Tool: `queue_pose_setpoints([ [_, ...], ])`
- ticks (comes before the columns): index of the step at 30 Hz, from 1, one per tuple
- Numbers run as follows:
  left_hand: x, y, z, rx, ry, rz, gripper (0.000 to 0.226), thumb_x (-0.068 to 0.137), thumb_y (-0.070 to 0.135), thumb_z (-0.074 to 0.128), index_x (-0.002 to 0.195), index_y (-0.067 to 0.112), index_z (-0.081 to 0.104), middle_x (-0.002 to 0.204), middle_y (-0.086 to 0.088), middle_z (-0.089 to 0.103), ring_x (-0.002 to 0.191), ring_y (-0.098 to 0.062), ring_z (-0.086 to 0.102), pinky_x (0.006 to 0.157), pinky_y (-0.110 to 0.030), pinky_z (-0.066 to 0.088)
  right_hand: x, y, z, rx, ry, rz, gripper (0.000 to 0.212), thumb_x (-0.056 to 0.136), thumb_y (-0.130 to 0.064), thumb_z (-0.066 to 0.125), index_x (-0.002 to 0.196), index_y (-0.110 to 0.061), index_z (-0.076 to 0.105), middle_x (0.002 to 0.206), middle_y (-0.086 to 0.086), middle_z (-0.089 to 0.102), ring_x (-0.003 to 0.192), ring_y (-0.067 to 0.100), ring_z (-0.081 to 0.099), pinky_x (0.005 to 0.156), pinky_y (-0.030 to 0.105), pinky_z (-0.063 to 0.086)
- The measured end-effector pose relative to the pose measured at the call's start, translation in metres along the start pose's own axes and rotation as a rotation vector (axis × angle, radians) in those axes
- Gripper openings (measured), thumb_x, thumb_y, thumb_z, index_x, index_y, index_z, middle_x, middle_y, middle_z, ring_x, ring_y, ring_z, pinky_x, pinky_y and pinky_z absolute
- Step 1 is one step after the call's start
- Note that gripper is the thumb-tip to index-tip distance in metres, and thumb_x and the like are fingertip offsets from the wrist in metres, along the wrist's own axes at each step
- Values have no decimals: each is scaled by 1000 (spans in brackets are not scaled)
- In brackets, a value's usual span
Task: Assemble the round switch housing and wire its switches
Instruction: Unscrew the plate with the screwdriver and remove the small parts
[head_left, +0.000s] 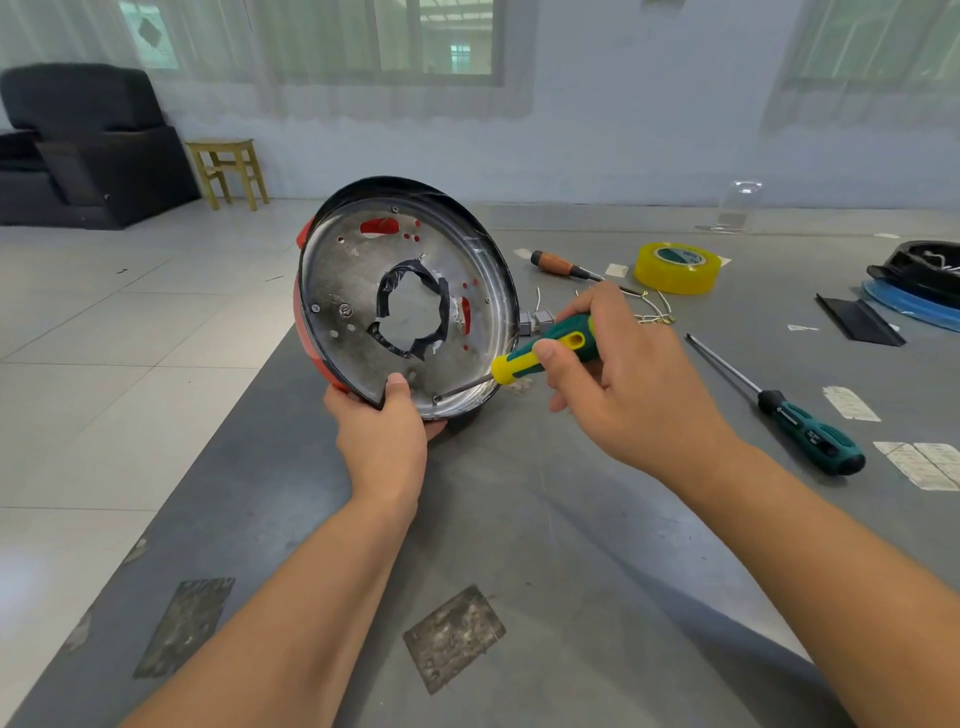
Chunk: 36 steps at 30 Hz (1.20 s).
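Metal housing (405, 296) tilted on edge above the grey table (519, 519)
It looks stiff, light, slick-rimmed; best held at the lower rim, where the left hand (382, 431) clamps it. Right hand (618, 374) grips the screwdriver (545, 348), tip at a rim screw (436, 399).

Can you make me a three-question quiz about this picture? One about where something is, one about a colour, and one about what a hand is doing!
1. Where is the tape roll?
A. on the stool
B. on the table, beyond the right hand
C. inside the housing

2. What colour is the tape roll?
A. yellow
B. pink
C. white

3. What does the right hand do?
A. lies flat
B. holds a screwdriver
C. waves

Answers: B, it lies on the grey table; A, plainly yellow; B, fingers wrap the handle, tip at the round housing, held by the left hand.
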<state>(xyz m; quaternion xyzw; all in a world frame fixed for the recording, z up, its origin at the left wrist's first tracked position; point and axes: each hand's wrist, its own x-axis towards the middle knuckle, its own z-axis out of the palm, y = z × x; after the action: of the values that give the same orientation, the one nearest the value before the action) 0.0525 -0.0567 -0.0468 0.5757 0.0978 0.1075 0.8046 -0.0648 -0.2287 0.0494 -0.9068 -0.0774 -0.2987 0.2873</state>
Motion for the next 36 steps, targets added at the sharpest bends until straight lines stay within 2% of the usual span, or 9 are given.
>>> queue_pose_setpoints([
  [7,-3,4,0,-33,-7,-21,36,102,16,62,132,27,45,123,2,64,101,-20,72,65,-38,66,-6,-1,4,-102,80,19,38,97,-51,51,107,-15,48,57,-1,61,52,22,62,57,41,50],
  [11,-3,4,0,-28,-6,-22,35,102,16,62,131,27,46,126,-1,64,102,-20,72,64,-38,66,-7,2,6,-127,132,-14,34,98,-47,57,104,-14,50,50,-8,47,46,13,48,50,27,29],
  [14,-4,4,0,-22,-8,-23,36,102,16,62,133,25,46,128,-1,63,105,-22,71,65,-38,66,-8,3,8,-160,149,-17,35,99,-50,56,103,-16,50,50,-8,46,45,14,48,49,26,25],
  [19,-3,5,0,-25,-20,-34,35,102,16,63,129,25,43,124,3,63,108,-22,70,65,-38,66,-9,4,10,-59,168,38,24,99,-51,51,103,-28,47,57,-4,56,50,15,55,47,33,40],
  [23,-2,4,-1,-3,-19,-10,35,101,17,64,127,27,42,117,11,61,106,-15,69,67,-34,65,4,21,-14,167,425,161,18,96,-49,54,99,-32,51,66,6,63,54,29,61,52,50,51],
  [27,-3,3,-2,5,-45,13,37,102,17,65,130,24,42,122,9,62,108,-13,69,68,-35,66,6,64,-33,88,571,279,17,96,-46,53,106,-32,50,77,0,68,63,20,68,60,39,56],
  [29,-4,4,-2,13,-61,20,36,102,18,65,129,24,43,122,9,62,110,-16,70,70,-37,66,-3,90,-30,44,534,370,18,98,-42,53,111,-31,48,86,-1,69,73,19,71,64,34,57],
  [33,-7,7,-3,-48,-116,6,39,100,18,69,130,23,45,124,4,65,110,-17,72,73,-39,66,-25,136,-21,2,377,573,19,96,-30,56,113,-29,49,96,7,71,86,26,70,81,47,58],
  [36,-11,10,-4,-106,-185,8,47,98,20,74,135,20,43,127,4,66,108,-13,74,75,-40,66,-33,150,-18,-14,278,667,23,91,-28,61,110,-33,49,96,6,68,77,19,64,64,32,50],
])
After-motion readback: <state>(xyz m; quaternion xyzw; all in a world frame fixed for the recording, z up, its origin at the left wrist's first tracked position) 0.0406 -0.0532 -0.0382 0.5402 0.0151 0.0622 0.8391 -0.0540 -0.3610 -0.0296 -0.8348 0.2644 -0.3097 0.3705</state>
